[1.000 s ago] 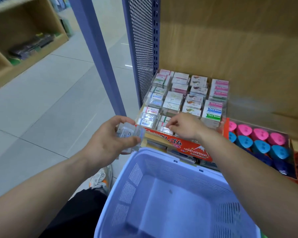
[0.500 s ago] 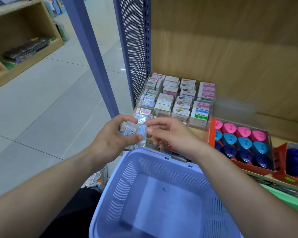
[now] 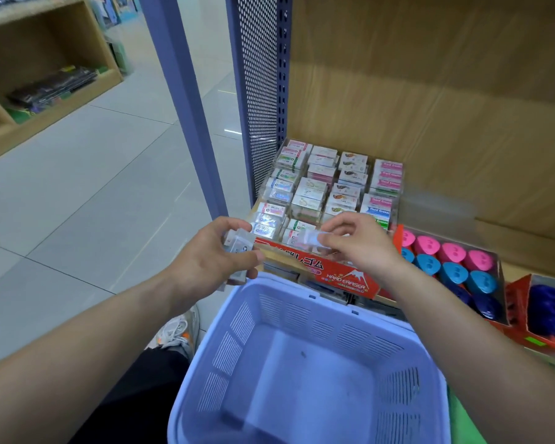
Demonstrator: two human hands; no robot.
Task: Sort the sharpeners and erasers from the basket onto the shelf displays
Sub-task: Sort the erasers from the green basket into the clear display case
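Left hand [image 3: 212, 256], mine: fingers curled round a small stack of clear-wrapped erasers [image 3: 237, 251], held just off the left front corner of the shelf [image 3: 532, 251] and just beside the far left corner of the basket [image 3: 302, 294]. Right hand [image 3: 362, 246], mine: fingers and thumb pinching a single eraser [image 3: 311, 237] by one end, over the front edge of the eraser box [image 3: 343, 275]; the piece is blurred and I cannot read its print. Eraser box: red card front marked HARD ERASER, at the left end of the shelf, beside the perforated side panel [image 3: 260, 91], holding rows of wrapped erasers in clear compartments. Sharpeners [image 3: 446, 261]: pink row at the back, light blue in the middle, dark blue nearest the front edge, in a red tray just right of the eraser box. Second red tray [image 3: 551, 307]: further right, dark blue pieces. Basket: lilac plastic, slotted walls, below both hands, far rim close under the shelf's front edge.
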